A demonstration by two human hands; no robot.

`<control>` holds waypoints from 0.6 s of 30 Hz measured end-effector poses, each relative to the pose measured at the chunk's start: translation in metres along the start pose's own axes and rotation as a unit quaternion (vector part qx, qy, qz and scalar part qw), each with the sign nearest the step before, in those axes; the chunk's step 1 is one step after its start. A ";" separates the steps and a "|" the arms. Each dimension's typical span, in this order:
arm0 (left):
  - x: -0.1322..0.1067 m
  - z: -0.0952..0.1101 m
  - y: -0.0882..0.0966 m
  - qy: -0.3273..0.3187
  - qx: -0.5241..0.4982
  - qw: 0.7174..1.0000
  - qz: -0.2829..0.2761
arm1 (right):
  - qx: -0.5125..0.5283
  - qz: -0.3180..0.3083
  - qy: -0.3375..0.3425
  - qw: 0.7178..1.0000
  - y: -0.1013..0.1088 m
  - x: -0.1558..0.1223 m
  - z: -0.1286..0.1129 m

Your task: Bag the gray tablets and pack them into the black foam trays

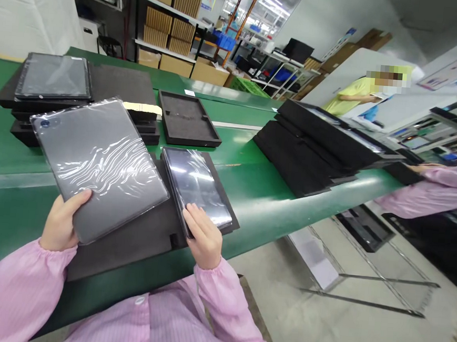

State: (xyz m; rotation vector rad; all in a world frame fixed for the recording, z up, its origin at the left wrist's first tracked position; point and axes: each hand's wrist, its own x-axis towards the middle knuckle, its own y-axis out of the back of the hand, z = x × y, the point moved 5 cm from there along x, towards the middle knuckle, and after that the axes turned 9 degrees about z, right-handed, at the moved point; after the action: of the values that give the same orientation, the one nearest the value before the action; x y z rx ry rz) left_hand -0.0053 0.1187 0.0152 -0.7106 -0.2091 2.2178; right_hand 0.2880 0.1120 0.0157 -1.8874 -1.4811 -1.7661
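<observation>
My left hand (64, 218) is closed on the lower left edge of a grey tablet in clear film (106, 166), thumb on its back, the tablet tilted up with its camera corner at the upper left. My right hand (203, 235) rests on the near edge of a second tablet (197, 187), screen up and glossy; its fingers lie over the edge and the thumb is hidden. That tablet may be one of a small stack. Beneath both is a dark foam board (127, 255) on the green bench.
Another tablet (54, 77) lies on stacked black foam trays at the left. A shallow foam tray (189, 118) sits behind. Piled foam trays (313, 146) stand at the right, near a co-worker's pink sleeve (440, 190). A person in yellow (351, 93) is farther back.
</observation>
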 end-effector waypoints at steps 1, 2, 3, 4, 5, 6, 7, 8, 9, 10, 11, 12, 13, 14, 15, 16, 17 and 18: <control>-0.001 0.001 0.001 -0.007 0.001 1.000 0.002 | -0.007 -0.007 -0.014 1.000 -0.002 0.000 -0.001; -0.002 0.001 0.001 -0.009 0.006 1.000 0.002 | -0.018 -0.015 -0.032 0.999 -0.003 0.001 -0.002; -0.002 0.002 0.001 -0.005 0.012 1.000 0.000 | -0.024 -0.028 -0.051 0.998 -0.004 0.002 -0.003; -0.003 0.002 0.001 0.001 0.020 1.000 -0.005 | -0.025 -0.047 -0.072 0.996 -0.004 0.004 -0.003; -0.003 0.002 0.002 0.010 0.028 0.999 -0.013 | -0.020 -0.070 -0.093 0.993 -0.004 0.006 -0.004; -0.003 0.003 0.002 0.019 0.037 0.999 -0.022 | -0.015 -0.093 -0.113 0.989 -0.003 0.008 -0.004; -0.002 0.003 0.003 0.031 0.044 0.998 -0.031 | -0.012 -0.109 -0.132 0.985 -0.003 0.010 -0.003; -0.001 0.002 0.004 0.044 0.048 0.997 -0.041 | -0.014 -0.116 -0.149 0.982 -0.002 0.013 -0.003; 0.000 0.001 0.006 0.058 0.050 0.996 -0.051 | -0.022 -0.111 -0.165 0.980 -0.003 0.016 -0.003; 0.002 0.000 0.008 0.073 0.047 0.994 -0.064 | -0.028 -0.098 -0.181 0.978 -0.004 0.021 -0.002; 0.003 -0.003 0.009 0.089 0.043 0.992 -0.083 | -0.025 -0.082 -0.198 0.976 -0.006 0.027 -0.003; 0.004 -0.006 0.009 0.102 0.038 0.988 -0.106 | -0.008 -0.068 -0.217 0.974 -0.011 0.033 -0.004; 0.005 -0.009 0.010 0.111 0.033 0.985 -0.127 | 0.025 -0.057 -0.236 0.970 -0.019 0.040 -0.006; 0.005 -0.012 0.009 0.120 0.032 0.981 -0.148 | 0.066 -0.049 -0.255 0.963 -0.027 0.046 -0.008; 0.004 -0.015 0.009 0.126 0.030 0.978 -0.166 | 0.108 -0.040 -0.273 0.955 -0.036 0.052 -0.010; 0.003 -0.018 0.009 0.130 0.028 0.975 -0.179 | 0.140 -0.029 -0.288 0.947 -0.045 0.056 -0.012; 0.002 -0.020 0.008 0.128 0.024 0.974 -0.188 | 0.159 -0.011 -0.301 0.940 -0.052 0.060 -0.014; 0.001 -0.020 0.007 0.118 0.019 0.973 -0.197 | 0.163 0.010 -0.307 0.938 -0.056 0.063 -0.015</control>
State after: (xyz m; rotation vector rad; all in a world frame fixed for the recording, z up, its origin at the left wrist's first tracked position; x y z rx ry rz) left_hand 0.0012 0.1131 -0.0043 -0.8260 -0.1703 1.7408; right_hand 0.2251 0.1630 0.0453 -2.3553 -1.7832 -0.8567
